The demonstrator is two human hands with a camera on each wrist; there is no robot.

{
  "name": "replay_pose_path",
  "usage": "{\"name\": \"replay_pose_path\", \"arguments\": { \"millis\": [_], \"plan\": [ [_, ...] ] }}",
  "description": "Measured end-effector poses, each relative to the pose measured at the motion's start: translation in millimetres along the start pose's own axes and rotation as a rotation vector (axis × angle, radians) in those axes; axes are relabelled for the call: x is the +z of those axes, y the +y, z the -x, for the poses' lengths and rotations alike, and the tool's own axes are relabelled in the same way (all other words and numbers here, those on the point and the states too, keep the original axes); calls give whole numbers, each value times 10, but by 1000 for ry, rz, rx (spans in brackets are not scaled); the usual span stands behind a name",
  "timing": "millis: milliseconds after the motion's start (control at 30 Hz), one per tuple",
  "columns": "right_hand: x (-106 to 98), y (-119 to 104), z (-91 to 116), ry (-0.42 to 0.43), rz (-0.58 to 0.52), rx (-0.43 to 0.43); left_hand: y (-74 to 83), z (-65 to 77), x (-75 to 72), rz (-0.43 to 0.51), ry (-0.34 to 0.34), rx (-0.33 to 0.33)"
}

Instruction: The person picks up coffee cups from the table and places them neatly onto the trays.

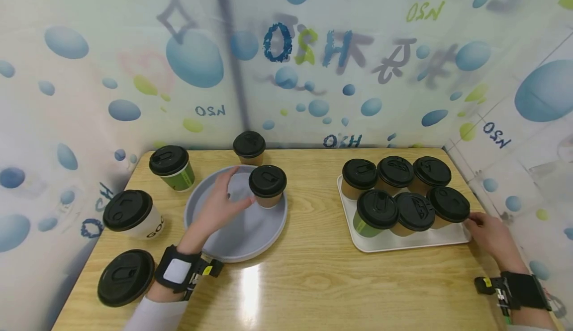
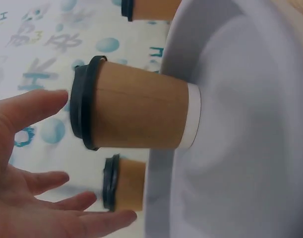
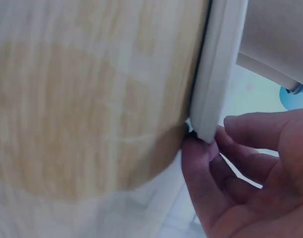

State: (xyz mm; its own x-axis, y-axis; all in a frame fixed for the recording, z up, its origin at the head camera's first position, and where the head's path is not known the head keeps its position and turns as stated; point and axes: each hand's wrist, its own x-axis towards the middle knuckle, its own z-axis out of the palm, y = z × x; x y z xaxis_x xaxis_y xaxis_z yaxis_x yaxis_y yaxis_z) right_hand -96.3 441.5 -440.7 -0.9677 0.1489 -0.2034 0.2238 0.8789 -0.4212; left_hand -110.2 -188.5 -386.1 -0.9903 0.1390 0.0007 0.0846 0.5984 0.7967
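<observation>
My left hand point(image 1: 221, 204) is over a round grey-blue plate point(image 1: 243, 249), fingers spread and holding nothing. Close to its thumb, a brown paper coffee cup point(image 1: 268, 201) with a black lid stands upright on the plate's right side; the left wrist view shows this cup point(image 2: 141, 106) just beyond the fingertips. At the table's right side, my right hand point(image 1: 490, 236) grips the near right corner of a white rectangular tray point(image 1: 389, 243). In the right wrist view its fingers point(image 3: 198, 163) curl at the tray edge point(image 3: 215, 74). Several lidded cups stand in two rows on the tray.
Behind the plate stands another brown cup point(image 1: 249, 147). Left of it are a green cup point(image 1: 179, 176), a white cup point(image 1: 145, 224) and a black-lidded cup point(image 1: 126, 277) near the left edge. A patterned curtain point(image 1: 286, 97) borders the wooden table point(image 1: 322, 281).
</observation>
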Motion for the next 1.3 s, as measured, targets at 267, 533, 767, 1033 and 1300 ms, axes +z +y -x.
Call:
{"name": "replay_pose_path", "arguments": {
  "millis": [267, 533, 767, 1033, 1300],
  "plan": [
    [-126, -136, 277, 227, 11, -21, -74, 232, 48, -81, 135, 146],
    [-259, -963, 699, 549, -41, -118, -120, 294, 58, -84, 233, 132],
    [-183, -1580, 981, 702, -203, -473, -158, 278, 94, -97, 247, 126],
    [75, -2119, 1160, 554, -182, -743, -210, 289, 123, -85, 245, 96],
    [579, -2608, 1077, 381, -167, -951, -221, 293, 135, -83, 230, 73]
  ]
}}
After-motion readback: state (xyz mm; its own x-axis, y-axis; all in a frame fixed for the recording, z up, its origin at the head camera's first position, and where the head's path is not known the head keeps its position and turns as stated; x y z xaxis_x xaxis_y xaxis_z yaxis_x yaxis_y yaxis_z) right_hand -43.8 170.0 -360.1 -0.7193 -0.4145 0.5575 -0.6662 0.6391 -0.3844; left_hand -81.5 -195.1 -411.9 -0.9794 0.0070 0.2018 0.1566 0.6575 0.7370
